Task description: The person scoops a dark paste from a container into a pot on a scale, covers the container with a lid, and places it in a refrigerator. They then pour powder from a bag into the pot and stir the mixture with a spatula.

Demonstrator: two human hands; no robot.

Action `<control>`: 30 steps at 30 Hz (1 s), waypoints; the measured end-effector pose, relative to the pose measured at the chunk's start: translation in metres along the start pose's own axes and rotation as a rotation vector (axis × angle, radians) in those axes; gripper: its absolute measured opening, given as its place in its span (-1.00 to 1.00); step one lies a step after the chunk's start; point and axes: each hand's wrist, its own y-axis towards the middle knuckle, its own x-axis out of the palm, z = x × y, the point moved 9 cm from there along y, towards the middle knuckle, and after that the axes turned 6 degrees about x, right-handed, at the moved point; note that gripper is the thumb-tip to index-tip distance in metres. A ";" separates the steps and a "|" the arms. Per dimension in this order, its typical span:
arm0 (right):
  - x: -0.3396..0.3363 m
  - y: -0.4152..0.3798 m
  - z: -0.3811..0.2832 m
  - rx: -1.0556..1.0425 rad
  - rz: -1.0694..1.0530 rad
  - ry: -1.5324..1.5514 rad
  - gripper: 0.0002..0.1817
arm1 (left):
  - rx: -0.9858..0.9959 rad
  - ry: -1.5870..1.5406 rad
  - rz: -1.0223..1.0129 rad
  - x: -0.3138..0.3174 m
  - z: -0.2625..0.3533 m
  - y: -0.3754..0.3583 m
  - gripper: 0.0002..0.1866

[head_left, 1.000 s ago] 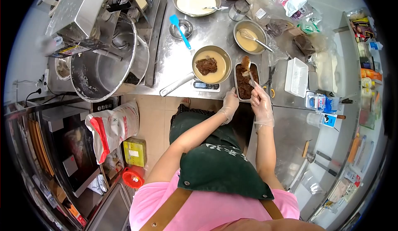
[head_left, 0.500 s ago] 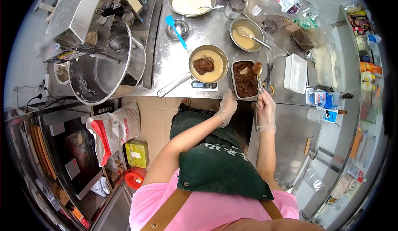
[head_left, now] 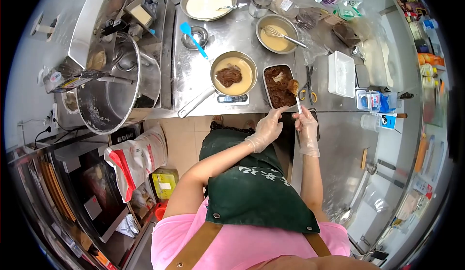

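Spoon (head_left: pixel 293 87) at the tub's (head_left: pixel 265 85) rim!
Our right hand (head_left: pixel 306 128) clamps the spoon; our left hand (head_left: pixel 266 130) is at the tub, its grip we cannot tell.

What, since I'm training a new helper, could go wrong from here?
The coated utensil in the right hand is at the metal container's rim, so brown paste might drip onto the scissors beside it. The saucepan handle reaches close to the front edge of the counter, where an arm could knock it.
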 end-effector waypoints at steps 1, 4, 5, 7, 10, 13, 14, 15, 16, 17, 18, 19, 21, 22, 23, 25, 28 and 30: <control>0.000 -0.002 0.001 0.002 0.002 -0.009 -0.55 | 0.011 0.011 -0.004 0.000 0.002 0.000 -0.33; 0.004 -0.006 0.004 0.007 0.002 -0.035 -0.57 | 0.017 0.061 -0.027 -0.002 0.009 0.000 -0.25; 0.005 -0.008 0.005 0.012 0.007 -0.049 -0.58 | 0.004 0.085 -0.046 -0.003 0.009 0.002 -0.23; 0.010 -0.014 0.001 0.016 0.025 -0.052 -0.60 | 0.040 0.142 -0.056 -0.009 0.019 0.007 -0.16; 0.018 -0.024 -0.004 0.012 0.013 -0.079 -0.58 | 0.134 0.273 -0.041 -0.012 0.029 0.015 -0.13; 0.028 -0.032 -0.007 0.044 0.014 -0.081 -0.55 | 0.159 0.337 -0.094 -0.016 0.037 0.022 -0.14; 0.033 -0.036 -0.011 0.056 0.016 -0.082 -0.54 | 0.162 0.350 -0.090 -0.017 0.037 0.023 -0.15; 0.038 -0.038 -0.012 0.055 -0.003 -0.083 -0.53 | 0.163 0.363 -0.085 -0.019 0.038 0.023 -0.15; 0.043 -0.037 -0.011 0.048 -0.023 -0.074 -0.53 | 0.163 0.378 -0.079 -0.023 0.037 0.022 -0.16; 0.048 -0.037 -0.011 0.040 -0.044 -0.064 -0.54 | 0.148 0.375 -0.077 -0.026 0.036 0.021 -0.15; 0.052 -0.036 -0.011 0.032 -0.064 -0.055 -0.54 | 0.135 0.371 -0.075 -0.030 0.035 0.019 -0.14; 0.057 -0.036 -0.010 0.032 -0.075 -0.064 -0.54 | 0.123 0.366 -0.072 -0.033 0.035 0.018 -0.13; 0.068 -0.036 -0.009 0.032 -0.094 -0.084 -0.55 | 0.137 0.388 -0.032 -0.043 0.037 0.013 -0.15; 0.074 -0.036 -0.010 0.036 -0.102 -0.088 -0.56 | 0.143 0.399 -0.012 -0.048 0.037 0.011 -0.16; 0.081 -0.038 -0.012 0.039 -0.110 -0.092 -0.56 | 0.154 0.402 0.020 -0.053 0.035 0.009 -0.18; 0.093 -0.040 -0.015 0.047 -0.133 -0.098 -0.57 | 0.136 0.427 0.020 -0.063 0.029 0.006 -0.16; 0.108 -0.041 -0.019 0.037 -0.172 -0.098 -0.57 | 0.120 0.447 0.073 -0.083 0.026 0.003 -0.14; 0.115 -0.038 -0.015 0.018 -0.203 -0.112 -0.58 | 0.122 0.463 0.111 -0.097 0.023 0.002 -0.13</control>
